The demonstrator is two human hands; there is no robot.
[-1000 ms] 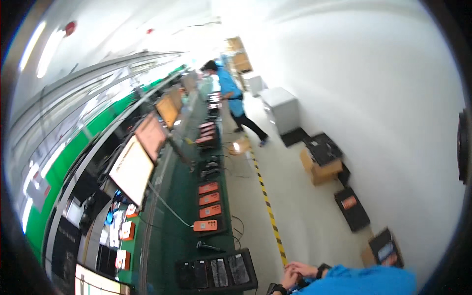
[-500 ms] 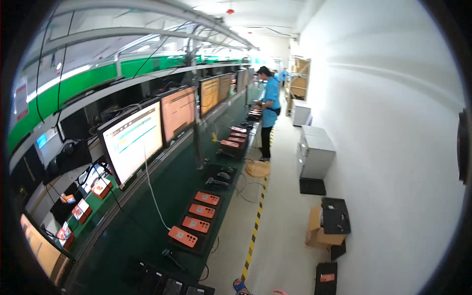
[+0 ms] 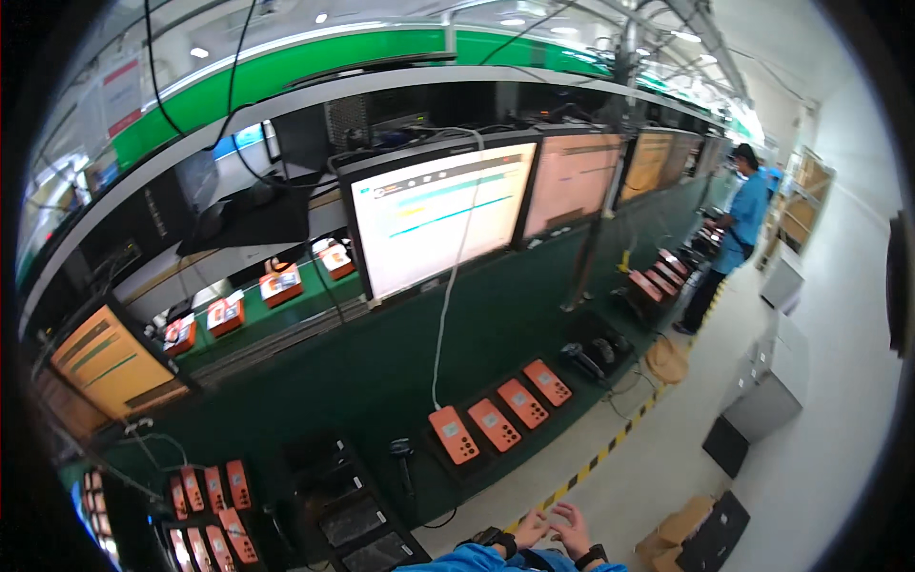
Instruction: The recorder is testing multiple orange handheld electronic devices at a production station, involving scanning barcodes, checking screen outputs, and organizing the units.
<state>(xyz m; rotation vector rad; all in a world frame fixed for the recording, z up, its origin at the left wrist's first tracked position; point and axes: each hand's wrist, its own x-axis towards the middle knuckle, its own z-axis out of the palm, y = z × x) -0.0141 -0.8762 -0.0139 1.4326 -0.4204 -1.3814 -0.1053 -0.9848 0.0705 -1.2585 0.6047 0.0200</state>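
Close together at the lower edge are my left hand (image 3: pixel 533 528) and my right hand (image 3: pixel 572 530), in front of my body. Both have loosely curled, parted fingers, and I see nothing held in either. The bench edge lies just beyond them. On the bench, a row of orange phones (image 3: pixel 495 425) lies back up on a black mat; a white cable runs to the nearest one (image 3: pixel 453 435). Left of that row rests a black handheld scanner (image 3: pixel 403 465). Black trays (image 3: pixel 355 520) with dark flat devices lie closer to me.
More orange phones (image 3: pixel 215 488) lie at the lower left. Monitors (image 3: pixel 443 214) line the green bench (image 3: pixel 324 377). A person in blue (image 3: pixel 748 224) stands farther along it. Striped floor tape (image 3: pixel 596 462), a cardboard box (image 3: pixel 672 534) and a white cabinet (image 3: pixel 767 391) are to the right.
My view has swung left toward the bench, so the phones and monitors sit farther right. Both hands now show at the lower edge, where only a fingertip showed before.
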